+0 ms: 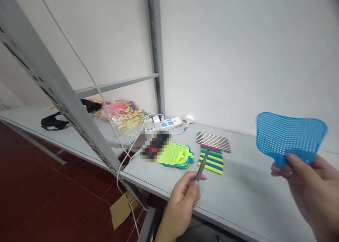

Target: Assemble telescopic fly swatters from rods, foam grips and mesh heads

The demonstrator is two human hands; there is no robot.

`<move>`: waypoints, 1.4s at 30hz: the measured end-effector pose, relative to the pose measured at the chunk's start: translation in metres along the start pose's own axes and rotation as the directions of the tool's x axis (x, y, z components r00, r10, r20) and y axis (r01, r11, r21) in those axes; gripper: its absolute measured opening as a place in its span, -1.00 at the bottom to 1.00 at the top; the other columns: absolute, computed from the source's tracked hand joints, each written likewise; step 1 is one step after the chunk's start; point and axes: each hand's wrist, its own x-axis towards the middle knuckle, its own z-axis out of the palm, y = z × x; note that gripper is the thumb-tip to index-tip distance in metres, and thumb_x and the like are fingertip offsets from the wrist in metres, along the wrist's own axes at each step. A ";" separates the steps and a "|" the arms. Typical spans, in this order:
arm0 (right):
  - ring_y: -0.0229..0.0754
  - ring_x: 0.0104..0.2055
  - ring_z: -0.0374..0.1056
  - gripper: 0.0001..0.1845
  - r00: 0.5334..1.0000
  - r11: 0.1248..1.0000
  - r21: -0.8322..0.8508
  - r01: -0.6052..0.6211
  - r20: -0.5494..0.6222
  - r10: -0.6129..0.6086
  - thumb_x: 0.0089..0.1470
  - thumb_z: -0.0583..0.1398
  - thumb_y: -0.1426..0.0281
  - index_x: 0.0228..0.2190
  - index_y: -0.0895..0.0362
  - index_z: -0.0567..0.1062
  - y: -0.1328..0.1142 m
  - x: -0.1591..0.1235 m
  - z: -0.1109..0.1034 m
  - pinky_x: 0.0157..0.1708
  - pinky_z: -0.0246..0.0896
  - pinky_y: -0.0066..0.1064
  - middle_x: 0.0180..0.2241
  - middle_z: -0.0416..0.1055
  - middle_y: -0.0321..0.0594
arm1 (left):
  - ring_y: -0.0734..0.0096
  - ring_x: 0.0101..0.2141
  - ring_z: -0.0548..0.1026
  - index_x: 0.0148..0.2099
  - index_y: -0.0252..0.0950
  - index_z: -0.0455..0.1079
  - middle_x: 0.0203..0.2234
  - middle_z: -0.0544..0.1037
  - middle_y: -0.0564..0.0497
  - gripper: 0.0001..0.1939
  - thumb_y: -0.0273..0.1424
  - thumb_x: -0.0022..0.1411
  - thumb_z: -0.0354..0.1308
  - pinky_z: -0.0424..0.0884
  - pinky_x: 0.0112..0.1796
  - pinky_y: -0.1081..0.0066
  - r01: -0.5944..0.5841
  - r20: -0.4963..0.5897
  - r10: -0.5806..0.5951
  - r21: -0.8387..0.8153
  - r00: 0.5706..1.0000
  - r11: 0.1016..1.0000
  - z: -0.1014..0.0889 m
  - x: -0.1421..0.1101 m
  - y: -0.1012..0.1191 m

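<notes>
Over grey tabletop (246,196), right hand (311,185) pinches blue mesh paddle (290,136) by its base (left hand (184,199) grips metal rod (202,166))

On the worktop (246,185), mesh heads (172,154) lie left of the tubes (211,163). Behind the tubes lie rods (213,141); behind the mesh heads lies the power strip (171,123).

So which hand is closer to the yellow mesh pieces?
Left. The left hand is just in front of the yellow mesh pieces; the right hand, holding blue mesh, is farther away to their right.
</notes>
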 end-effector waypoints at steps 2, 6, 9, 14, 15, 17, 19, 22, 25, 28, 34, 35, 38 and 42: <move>-0.15 -0.51 0.36 -0.82 0.993 0.961 0.252 -0.110 -0.021 0.119 -0.08 0.38 0.31 -0.45 0.05 0.49 0.002 -0.017 -0.009 -0.56 0.26 -0.32 -0.58 0.34 -0.30 | 0.57 -0.60 -0.02 0.03 -0.31 0.37 -0.61 0.04 0.21 -0.57 -0.07 0.39 0.01 -0.09 -0.59 0.50 0.024 0.148 -0.020 -0.023 0.989 0.999 0.010 0.003 -0.003; -0.19 -0.56 0.34 -0.82 0.970 0.912 0.335 -0.239 0.127 0.207 0.00 0.33 0.30 -0.39 0.11 0.47 0.015 -0.051 -0.010 -0.60 0.26 -0.34 -0.54 0.41 -0.26 | 0.56 -0.57 0.10 0.07 -0.28 0.41 -0.60 0.13 0.18 -0.59 -0.10 0.41 0.00 0.06 -0.55 0.53 0.044 0.239 -0.089 0.186 0.967 0.982 0.031 0.004 -0.005; -0.26 -0.62 0.25 -0.77 0.961 0.890 0.371 -0.265 0.177 0.212 0.15 0.22 0.26 -0.48 0.11 0.39 0.025 -0.069 -0.014 -0.62 0.16 -0.39 -0.62 0.32 -0.31 | 0.43 -0.35 0.41 0.10 -0.21 0.45 -0.45 0.45 0.06 -0.61 -0.12 0.40 0.02 0.33 -0.30 0.50 -0.006 0.266 -0.119 0.425 0.957 0.905 0.045 0.002 -0.001; -0.31 -0.64 0.11 -0.66 0.983 0.932 0.318 -0.173 0.122 0.140 0.22 0.15 0.25 -0.55 0.08 0.27 0.036 -0.080 -0.036 -0.59 0.03 -0.40 -0.69 0.16 -0.41 | 0.28 0.03 0.46 0.14 -0.05 0.46 0.02 0.56 0.08 -0.65 -0.16 0.41 0.02 0.32 0.05 0.39 -0.111 0.354 -0.177 0.660 0.919 0.743 0.066 0.007 0.005; -0.31 -0.64 0.11 -0.66 0.987 0.947 0.288 -0.144 0.112 0.116 0.23 0.15 0.26 -0.56 0.08 0.26 0.037 -0.080 -0.041 -0.57 0.03 -0.39 -0.69 0.16 -0.41 | 0.28 0.04 0.47 0.15 -0.04 0.45 0.04 0.56 0.09 -0.65 -0.16 0.41 0.02 0.32 0.06 0.39 -0.129 0.368 -0.185 0.681 0.911 0.721 0.068 0.009 0.005; -0.32 -0.63 0.12 -0.67 0.993 0.963 0.249 -0.101 0.089 0.081 0.23 0.16 0.28 -0.55 0.08 0.27 0.039 -0.079 -0.049 -0.56 0.02 -0.39 -0.67 0.18 -0.42 | 0.30 0.07 0.46 0.16 -0.03 0.44 0.06 0.55 0.12 -0.65 -0.17 0.41 0.01 0.31 0.09 0.41 -0.164 0.384 -0.179 0.707 0.906 0.688 0.071 0.010 0.005; -0.33 -0.63 0.12 -0.70 0.995 0.966 0.244 -0.083 0.068 0.068 0.22 0.17 0.30 -0.53 0.08 0.29 0.040 -0.078 -0.055 -0.57 0.01 -0.39 -0.65 0.18 -0.43 | 0.32 0.09 0.45 0.15 -0.02 0.44 0.08 0.54 0.14 -0.65 -0.18 0.42 0.01 0.31 0.11 0.42 -0.187 0.381 -0.161 0.726 0.910 0.662 0.070 0.010 0.005; -0.33 -0.64 0.12 -0.73 0.993 0.959 0.263 -0.105 0.081 0.087 0.21 0.17 0.31 -0.50 0.07 0.29 0.042 -0.075 -0.058 -0.58 0.00 -0.39 -0.64 0.18 -0.44 | 0.33 0.09 0.46 0.17 0.00 0.43 0.08 0.53 0.15 -0.65 -0.19 0.42 0.01 0.31 0.12 0.42 -0.194 0.374 -0.150 0.736 0.915 0.649 0.068 0.004 0.003; -0.32 -0.64 0.10 -0.72 0.978 0.929 0.326 -0.174 0.164 0.126 0.21 0.17 0.28 -0.50 0.07 0.27 0.043 -0.075 -0.056 -0.60 -0.03 -0.39 -0.67 0.15 -0.45 | 0.34 0.09 0.47 0.18 -0.04 0.42 0.08 0.53 0.12 -0.64 -0.19 0.42 0.00 0.32 0.12 0.42 -0.199 0.373 -0.141 0.736 0.917 0.647 0.069 -0.003 0.002; -0.32 -0.65 0.07 -0.71 0.971 0.897 0.393 -0.204 0.201 0.133 0.21 0.15 0.25 -0.50 0.06 0.24 0.040 -0.076 -0.053 -0.62 -0.05 -0.40 -0.69 0.11 -0.47 | 0.33 0.08 0.47 0.17 -0.08 0.43 0.08 0.54 0.09 -0.63 -0.19 0.43 -0.01 0.33 0.11 0.42 -0.223 0.372 -0.116 0.748 0.921 0.626 0.072 -0.006 0.005; -0.33 -0.67 0.06 -0.71 0.976 0.905 0.388 -0.172 0.195 0.101 0.19 0.16 0.24 -0.50 0.06 0.24 0.025 -0.079 -0.050 -0.62 -0.06 -0.40 -0.69 0.11 -0.47 | 0.26 0.02 0.51 0.14 -0.10 0.46 0.03 0.57 0.04 -0.64 -0.19 0.42 0.01 0.37 0.07 0.34 -0.267 0.386 -0.073 0.750 0.920 0.605 0.074 -0.011 0.019; -0.33 -0.67 0.06 -0.71 0.977 0.908 0.385 -0.164 0.189 0.096 0.19 0.16 0.24 -0.50 0.06 0.25 0.022 -0.080 -0.050 -0.62 -0.06 -0.40 -0.68 0.11 -0.47 | 0.26 0.01 0.51 0.14 -0.10 0.46 0.03 0.57 0.04 -0.65 -0.20 0.42 0.01 0.37 0.06 0.34 -0.274 0.390 -0.066 0.747 0.919 0.606 0.074 -0.012 0.021; -0.33 -0.66 0.07 -0.73 0.982 0.915 0.375 -0.148 0.167 0.090 0.17 0.17 0.24 -0.49 0.06 0.26 0.015 -0.081 -0.049 -0.63 -0.06 -0.40 -0.66 0.10 -0.48 | 0.26 -0.02 0.52 0.14 -0.11 0.46 0.01 0.58 0.05 -0.66 -0.22 0.42 0.01 0.39 0.00 0.38 -0.299 0.411 -0.053 0.740 0.910 0.603 0.074 -0.015 0.026; -0.33 -0.66 0.08 -0.74 0.984 0.926 0.355 -0.130 0.163 0.075 0.17 0.17 0.25 -0.48 0.06 0.26 0.011 -0.083 -0.050 -0.62 -0.05 -0.39 -0.64 0.10 -0.47 | 0.29 -0.05 0.53 0.14 -0.09 0.45 -0.02 0.60 0.06 -0.66 -0.22 0.43 0.00 0.38 -0.04 0.42 -0.311 0.419 -0.054 0.747 0.906 0.588 0.075 -0.018 0.030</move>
